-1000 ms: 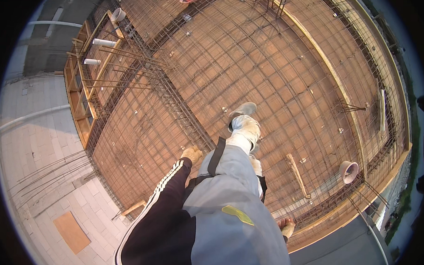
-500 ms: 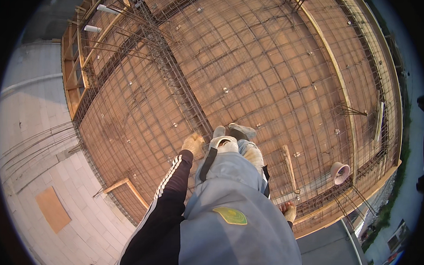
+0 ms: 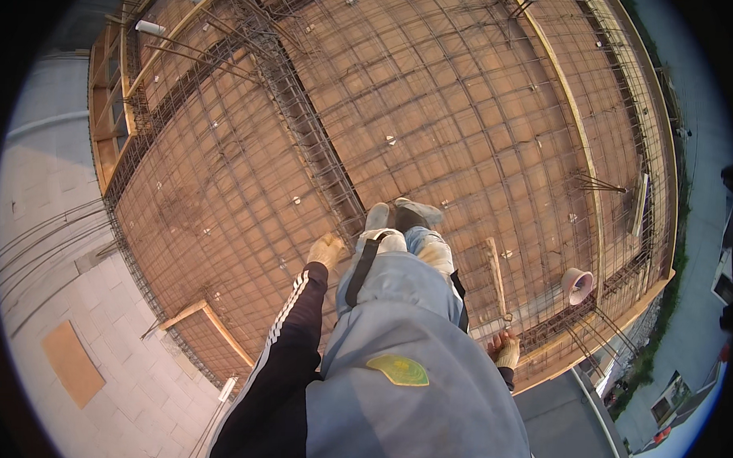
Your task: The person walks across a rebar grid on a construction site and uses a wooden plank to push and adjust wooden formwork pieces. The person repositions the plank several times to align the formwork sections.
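My left hand [image 3: 327,249], in a pale tan glove, hangs over the rebar mesh [image 3: 247,176] beside my left knee. Its fingers point away and are hidden, so whether they are curled around anything does not show. At my right side is my right hand [image 3: 505,349], with a light glove over the palm and bare-looking fingertips. Those fingers are slightly bent and apart, with nothing visible in them. Nearby lies a narrow wooden strip [image 3: 496,275] on the mesh. My shoes [image 3: 418,211] stand on the mesh near a long rebar beam cage [image 3: 313,126].
Brown formwork panels [image 3: 433,163] lie beneath the mesh. Upright rebar ends [image 3: 602,185] and a pinkish round sleeve [image 3: 577,286] rise at the right. A wooden corner frame [image 3: 206,308] lies at left. Beyond the timber edge [image 3: 670,199] is a drop; pale block wall stands left.
The view has shifted slightly, and the mesh now sits further left in it. My right hand shows more fully, its fingers more visible. My left hand stays low beside my leg.
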`<state>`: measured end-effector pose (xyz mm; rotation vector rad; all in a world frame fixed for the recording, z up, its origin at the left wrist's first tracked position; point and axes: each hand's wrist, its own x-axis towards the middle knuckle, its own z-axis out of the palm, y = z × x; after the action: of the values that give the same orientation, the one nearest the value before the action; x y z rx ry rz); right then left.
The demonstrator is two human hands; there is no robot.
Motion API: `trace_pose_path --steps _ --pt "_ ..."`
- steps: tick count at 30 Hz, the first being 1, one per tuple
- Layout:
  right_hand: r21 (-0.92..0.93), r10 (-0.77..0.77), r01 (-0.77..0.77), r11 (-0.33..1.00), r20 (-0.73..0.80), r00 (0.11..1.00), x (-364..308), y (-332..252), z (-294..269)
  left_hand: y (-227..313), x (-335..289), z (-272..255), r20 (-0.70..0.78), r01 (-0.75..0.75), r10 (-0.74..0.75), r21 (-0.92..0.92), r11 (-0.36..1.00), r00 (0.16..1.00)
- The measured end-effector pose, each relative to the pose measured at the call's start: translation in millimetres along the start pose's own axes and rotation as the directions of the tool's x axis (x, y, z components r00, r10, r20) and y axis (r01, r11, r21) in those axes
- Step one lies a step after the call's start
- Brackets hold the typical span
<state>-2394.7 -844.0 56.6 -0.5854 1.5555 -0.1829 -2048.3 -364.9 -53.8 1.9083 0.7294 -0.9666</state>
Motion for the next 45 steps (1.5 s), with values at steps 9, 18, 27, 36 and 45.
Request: trace_pose_path --steps 9,18,27,36,45 --pt "-0.149 -0.026 0.035 0.988 0.062 0.998 -30 14 -26 -20 5 -11 -0.062 -0.086 0.081 -0.085 0.993 0.995" --pt "-0.204 -0.121 0.097 0.974 -0.111 0.986 -39 17 -2 -51 -12 -22 -0.100 -0.099 0.085 -0.146 0.984 0.991" --pt "-0.062 -0.129 0.128 0.990 -0.022 0.991 -31 34 -15 -71 -28 -34 -0.025 -0.085 0.085 -0.003 0.996 0.996" --pt "-0.146 -0.106 0.088 0.985 -0.121 0.987 -56 89 -24 -63 -23 -58 -0.041 -0.131 0.135 0.103 0.986 0.990" --pt "-0.131 -0.021 0.004 0.991 -0.122 0.992 -84 85 0 -78 -5 -71 -0.056 -0.120 0.120 0.004 0.993 0.991"
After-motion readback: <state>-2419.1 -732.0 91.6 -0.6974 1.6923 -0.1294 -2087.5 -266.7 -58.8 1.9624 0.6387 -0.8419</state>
